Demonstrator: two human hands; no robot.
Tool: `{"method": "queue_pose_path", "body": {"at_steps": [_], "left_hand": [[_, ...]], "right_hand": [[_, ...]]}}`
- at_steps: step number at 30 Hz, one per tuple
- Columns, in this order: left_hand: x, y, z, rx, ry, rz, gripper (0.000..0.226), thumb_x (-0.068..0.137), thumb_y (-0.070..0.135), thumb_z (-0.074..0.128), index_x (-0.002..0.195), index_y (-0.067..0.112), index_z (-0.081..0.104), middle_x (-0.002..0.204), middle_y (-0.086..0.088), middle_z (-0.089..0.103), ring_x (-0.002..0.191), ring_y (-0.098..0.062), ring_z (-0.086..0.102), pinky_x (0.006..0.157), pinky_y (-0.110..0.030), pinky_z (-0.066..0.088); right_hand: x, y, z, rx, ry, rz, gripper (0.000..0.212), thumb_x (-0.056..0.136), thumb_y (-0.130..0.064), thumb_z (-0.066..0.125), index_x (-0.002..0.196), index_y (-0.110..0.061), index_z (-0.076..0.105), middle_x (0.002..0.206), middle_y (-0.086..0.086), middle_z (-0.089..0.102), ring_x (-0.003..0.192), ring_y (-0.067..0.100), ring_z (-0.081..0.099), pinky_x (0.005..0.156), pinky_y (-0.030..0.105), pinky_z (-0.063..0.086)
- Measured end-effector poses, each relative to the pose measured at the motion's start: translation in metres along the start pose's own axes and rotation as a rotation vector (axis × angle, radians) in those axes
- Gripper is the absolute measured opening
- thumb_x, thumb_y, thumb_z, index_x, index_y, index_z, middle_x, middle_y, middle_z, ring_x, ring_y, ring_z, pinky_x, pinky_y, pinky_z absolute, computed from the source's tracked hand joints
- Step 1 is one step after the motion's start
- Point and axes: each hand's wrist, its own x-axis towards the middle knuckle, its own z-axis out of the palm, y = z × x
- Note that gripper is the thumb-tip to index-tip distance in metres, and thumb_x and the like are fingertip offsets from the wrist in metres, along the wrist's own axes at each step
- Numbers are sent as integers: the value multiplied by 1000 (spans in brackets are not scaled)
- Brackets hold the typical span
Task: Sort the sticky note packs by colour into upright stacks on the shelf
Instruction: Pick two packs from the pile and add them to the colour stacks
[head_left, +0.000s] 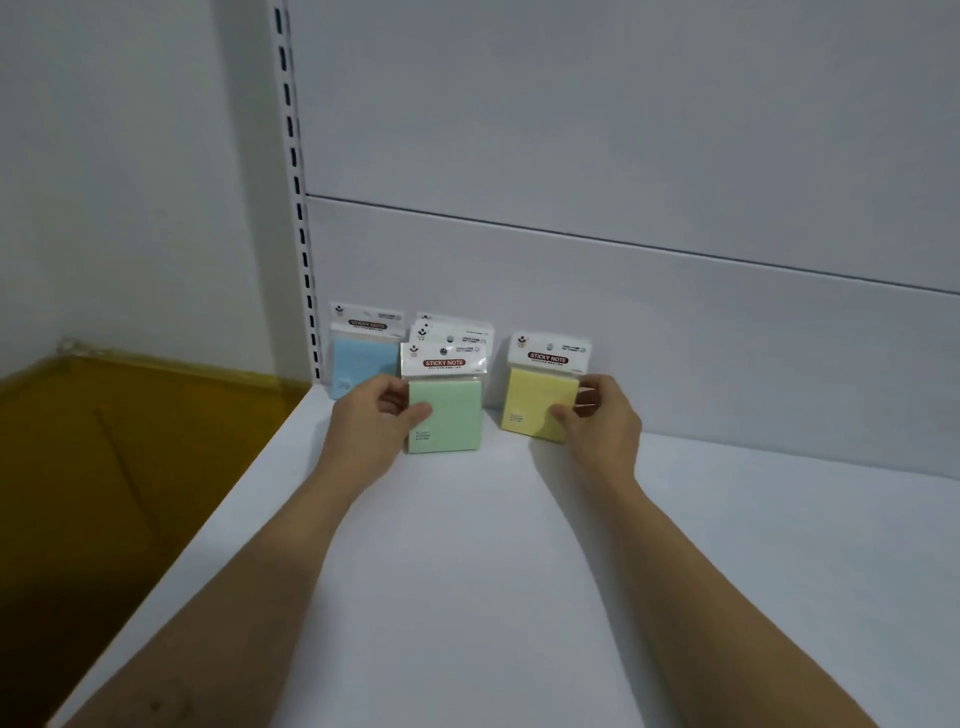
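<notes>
Three groups of sticky note packs stand upright against the back panel of the white shelf (467, 545). A blue pack (361, 361) is at the far left. A green pack (449, 415) stands in front of other packs in the middle, and my left hand (371, 421) grips its left edge, thumb on the front face. A yellow pack (537, 402) stands to the right, and my right hand (597, 421) pinches its right edge, thumb on the front and fingers behind.
A slotted upright rail (298, 197) runs up the shelf's left side. Beyond the shelf's left edge lies a brown floor (104, 467). The white back panel (675, 312) rises behind the packs.
</notes>
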Motion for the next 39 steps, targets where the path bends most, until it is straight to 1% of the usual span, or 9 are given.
{"method": "queue_pose_path", "body": {"at_steps": [2, 5, 6, 13, 17, 22, 25, 29, 39], "left_hand": [[1, -3, -1, -27, 5, 1, 15, 83, 15, 72, 94, 10, 64, 83, 5, 66, 77, -6, 63, 62, -15, 51], [4, -7, 0, -36, 22, 1, 13, 82, 16, 73, 91, 13, 64, 81, 3, 67, 78, -17, 67, 71, -34, 57], [5, -8, 2, -34, 46, 0, 13, 81, 17, 74, 89, 14, 64, 80, 4, 66, 77, -19, 67, 71, -36, 57], [8, -9, 8, 18, 179, -63, 21, 78, 31, 76, 85, 16, 64, 75, 11, 62, 74, -13, 62, 72, -30, 53], [5, -8, 5, 31, 130, -74, 31, 77, 36, 77, 96, 16, 63, 85, 5, 66, 78, -10, 63, 66, -19, 48], [0, -6, 5, 148, -8, -63, 48, 69, 23, 84, 109, 21, 56, 98, 6, 64, 85, -12, 63, 78, -29, 53], [0, -5, 4, 150, 2, -60, 45, 74, 16, 81, 112, 17, 56, 98, 4, 62, 84, -13, 61, 77, -25, 50], [1, -6, 5, 164, 15, -40, 41, 77, 17, 78, 111, 17, 56, 94, 7, 61, 83, -12, 60, 76, -25, 51], [2, -9, 8, 207, 9, -22, 38, 80, 20, 75, 109, 20, 50, 106, 2, 63, 93, -14, 60, 80, -27, 53]], "right_hand": [[-3, -1, 0, -32, 28, 7, 37, 78, -14, 70, 112, -22, 58, 97, -4, 66, 86, 13, 60, 75, 27, 43], [-3, 0, -2, -94, 16, 1, 41, 80, -18, 70, 118, -22, 56, 98, -5, 63, 87, 13, 62, 74, 27, 42], [-3, 1, -3, -108, -1, 2, 45, 79, -19, 71, 121, -22, 54, 99, -5, 63, 88, 13, 62, 74, 28, 43], [-5, 4, -3, -111, -84, 32, 59, 76, -22, 78, 127, -21, 50, 102, -5, 64, 91, 15, 63, 83, 34, 49], [-6, 6, -2, -137, -84, 40, 58, 76, -22, 77, 128, -20, 51, 104, -3, 66, 93, 16, 63, 82, 33, 48], [-7, 7, 0, -159, -90, 34, 55, 75, -23, 77, 125, -20, 53, 106, -3, 64, 92, 15, 62, 77, 30, 44], [-7, 8, 2, -185, -95, 24, 51, 75, -23, 77, 120, -21, 54, 106, -3, 64, 90, 15, 61, 75, 30, 43], [-5, 11, 2, -217, -96, 11, 45, 76, -22, 74, 117, -20, 56, 109, -1, 63, 91, 16, 61, 76, 30, 43], [-4, 13, 3, -254, -103, -2, 38, 78, -22, 70, 114, -20, 57, 108, -2, 63, 88, 15, 59, 74, 29, 40]]}}
